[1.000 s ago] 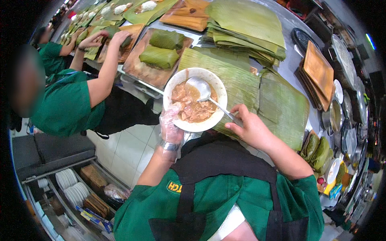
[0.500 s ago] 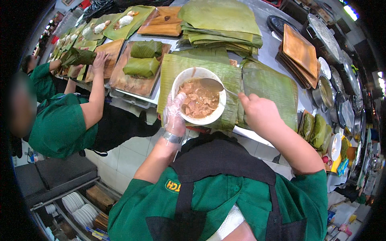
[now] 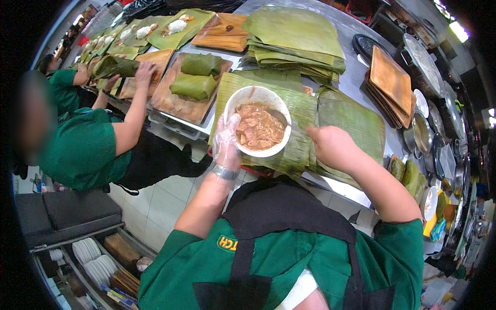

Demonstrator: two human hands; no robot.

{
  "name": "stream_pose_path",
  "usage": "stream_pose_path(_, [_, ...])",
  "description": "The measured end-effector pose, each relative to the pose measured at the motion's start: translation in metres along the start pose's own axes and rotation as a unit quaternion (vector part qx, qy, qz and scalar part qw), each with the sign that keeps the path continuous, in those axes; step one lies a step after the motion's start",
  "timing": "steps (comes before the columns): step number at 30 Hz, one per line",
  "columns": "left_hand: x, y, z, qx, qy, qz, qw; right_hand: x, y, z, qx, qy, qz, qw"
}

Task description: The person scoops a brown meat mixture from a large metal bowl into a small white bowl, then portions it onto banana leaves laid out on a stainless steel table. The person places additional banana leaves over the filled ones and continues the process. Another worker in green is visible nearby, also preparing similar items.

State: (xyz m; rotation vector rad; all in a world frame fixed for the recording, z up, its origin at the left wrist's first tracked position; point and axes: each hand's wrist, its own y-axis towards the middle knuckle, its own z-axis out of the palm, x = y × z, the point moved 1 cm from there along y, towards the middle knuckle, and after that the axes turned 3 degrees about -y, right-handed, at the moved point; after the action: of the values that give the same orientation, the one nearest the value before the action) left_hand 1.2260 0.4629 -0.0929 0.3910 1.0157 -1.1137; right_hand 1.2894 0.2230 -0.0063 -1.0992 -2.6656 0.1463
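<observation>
The white bowl [image 3: 232, 102] is above the front of the worktop [image 3: 356, 95], in front of a green leaf [image 3: 299, 106]; whether its base rests on anything is hidden. The left hand [image 3: 227, 140] has its grip closed on the bowl's near-left side, though the fingers underneath are out of sight. The right hand [image 3: 333, 146] grips the handle of a spoon [image 3: 282, 118], whose head lies against the bowl's right inner wall.

The bowl looks stiff and smooth, and probably feels fairly heavy with the wet brown meat [image 3: 257, 129] in it. The clear glove [image 3: 224, 150] may slide on a saucy rim, so the safest hold is likely a palm under the base with the thumb over the side, kept level. The meat looks soft and loose, easily slopped. The spoon is presumably light and rigid, best held towards the handle's dry end.
</observation>
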Motion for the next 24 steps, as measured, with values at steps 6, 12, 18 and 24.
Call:
stream_pose_path(6, [0.011, 0.001, -0.002, -0.040, -0.009, 0.012, 0.999, 0.007, -0.001, 0.034, 0.180, 0.438, 0.161, 0.866])
stream_pose_path(12, [0.011, 0.000, -0.012, -0.045, -0.113, 0.000, 0.993, 0.028, -0.016, 0.026, -0.021, 0.264, 0.033, 0.964])
stream_pose_path(18, [0.004, -0.003, -0.019, -0.015, -0.155, -0.021, 0.988, 0.022, -0.020, 0.041, -0.077, 0.232, -0.035, 0.969])
stream_pose_path(24, [0.000, -0.008, -0.019, 0.020, -0.114, -0.020, 0.993, 0.002, -0.003, 0.056, 0.113, 0.568, 0.132, 0.805])
